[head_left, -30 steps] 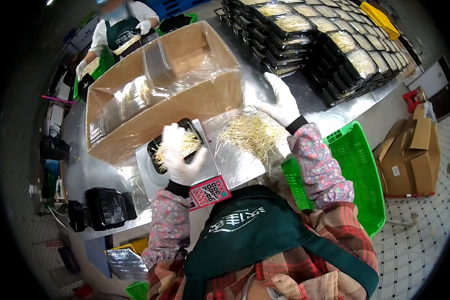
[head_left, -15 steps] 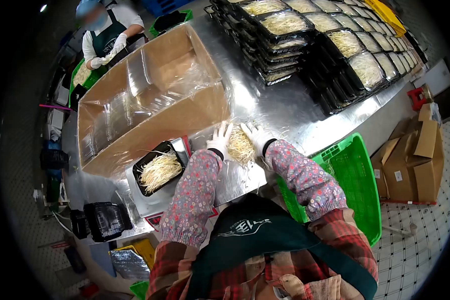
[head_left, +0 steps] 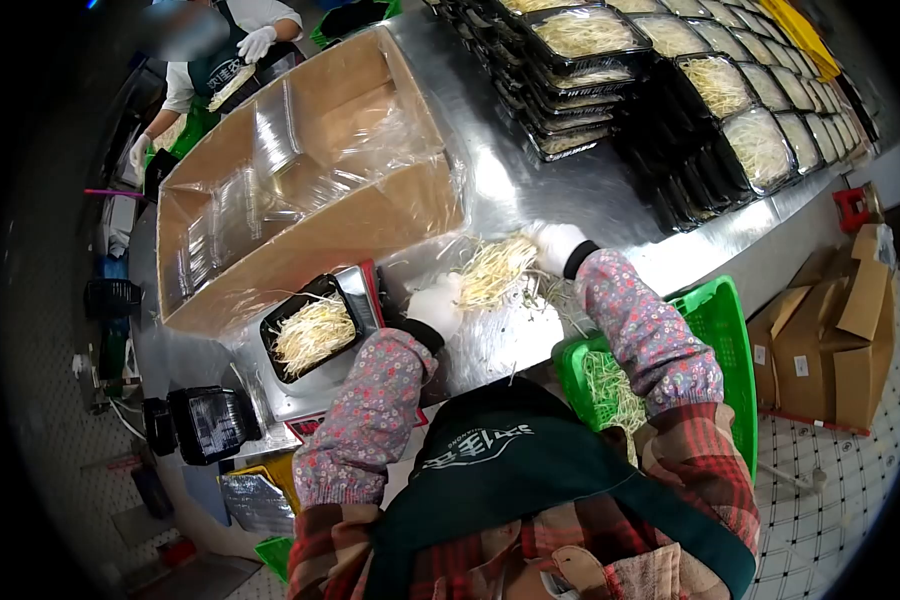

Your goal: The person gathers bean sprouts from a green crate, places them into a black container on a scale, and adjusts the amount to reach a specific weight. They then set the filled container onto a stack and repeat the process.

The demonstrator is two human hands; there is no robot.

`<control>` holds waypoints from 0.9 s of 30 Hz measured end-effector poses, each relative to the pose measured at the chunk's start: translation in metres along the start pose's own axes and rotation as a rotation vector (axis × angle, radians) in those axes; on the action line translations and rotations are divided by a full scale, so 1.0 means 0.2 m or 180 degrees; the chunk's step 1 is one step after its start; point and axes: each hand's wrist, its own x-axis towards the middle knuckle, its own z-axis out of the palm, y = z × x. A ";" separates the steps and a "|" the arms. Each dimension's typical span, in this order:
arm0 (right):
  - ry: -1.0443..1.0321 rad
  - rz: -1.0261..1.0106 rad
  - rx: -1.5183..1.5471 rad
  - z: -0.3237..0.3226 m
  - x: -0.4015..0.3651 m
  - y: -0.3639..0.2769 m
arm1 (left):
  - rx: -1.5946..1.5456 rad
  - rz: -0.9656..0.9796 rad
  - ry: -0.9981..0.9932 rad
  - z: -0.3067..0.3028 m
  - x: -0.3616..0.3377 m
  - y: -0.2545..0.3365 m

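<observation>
A loose bunch of pale sprouts (head_left: 497, 272) lies between my gloved hands over the metal table. My left hand (head_left: 437, 303) is at the bunch's left end, its fingers curled against the sprouts. At the right end, my right hand (head_left: 557, 248) has its fingers closed around the sprouts. Small dark scraps and stray sprouts (head_left: 540, 298) are scattered below the bunch. To the left, a black tray (head_left: 313, 330) filled with sprouts rests on a silver surface.
A cardboard box (head_left: 310, 215) with clear plastic stands ahead left. Stacked packed trays (head_left: 585, 35) fill the back right. A green basket (head_left: 735, 350) is at my right, with sprouts inside. Empty black trays (head_left: 210, 425) sit lower left. A co-worker (head_left: 225, 60) stands beyond the box.
The sprout bunch has been lifted and drawn up, turned more sideways between my hands. My right hand moved up and right, my left slightly down. The co-worker's hands have moved apart.
</observation>
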 end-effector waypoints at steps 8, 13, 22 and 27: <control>0.0550 0.0402 0.0427 0.02 0.09 0.05 | 0.0687 0.0366 -0.0175 0.00 -0.09 -0.01; -0.0253 0.0006 0.0108 0.29 0.11 -0.02 | 0.0378 -0.0125 0.0344 0.20 -0.07 0.01; -0.0754 0.0484 -0.0531 0.22 -0.09 -0.15 | 0.0886 0.0171 -0.0887 0.04 0.25 0.09; -0.0746 0.0850 0.0466 0.31 -0.09 -0.08 | 0.0069 -0.0063 -0.0603 0.21 0.32 -0.02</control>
